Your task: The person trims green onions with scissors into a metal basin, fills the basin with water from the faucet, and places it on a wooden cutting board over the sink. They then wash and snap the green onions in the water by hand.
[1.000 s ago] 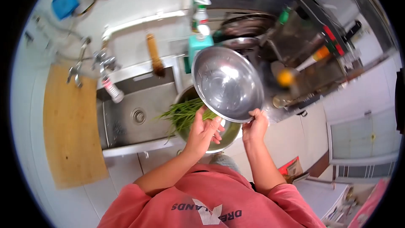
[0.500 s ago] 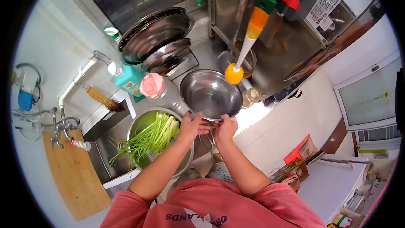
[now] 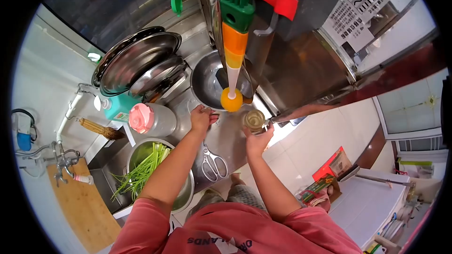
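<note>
My right hand (image 3: pixel 258 140) is wrapped round the lower side of a small clear glass jar (image 3: pixel 254 119) at the counter's front edge. Just left of it, my left hand (image 3: pixel 201 119) is by the near rim of a stainless steel bowl (image 3: pixel 202 82). Its fingers are loosely bent and slightly apart, with nothing visible in them; whether they touch the rim I cannot tell. The bowl sits at the back of the counter, partly behind a hanging brush (image 3: pixel 232 66) with a yellow sponge tip. Scissors (image 3: pixel 214 164) lie below my left hand.
Left of my arm, green stalks (image 3: pixel 146 167) rest in a metal basin (image 3: pixel 188 193). A pink-lidded container (image 3: pixel 162 118), a teal bottle (image 3: pixel 120 107) and stacked metal basins (image 3: pixel 141 63) stand behind. A wooden board (image 3: pixel 84 207) lies beside the tap (image 3: pixel 61 160).
The bowl has gone from both hands to the back of the counter. My right hand has let go of it and taken hold of the glass jar. The view has shifted, and the scissors show fully.
</note>
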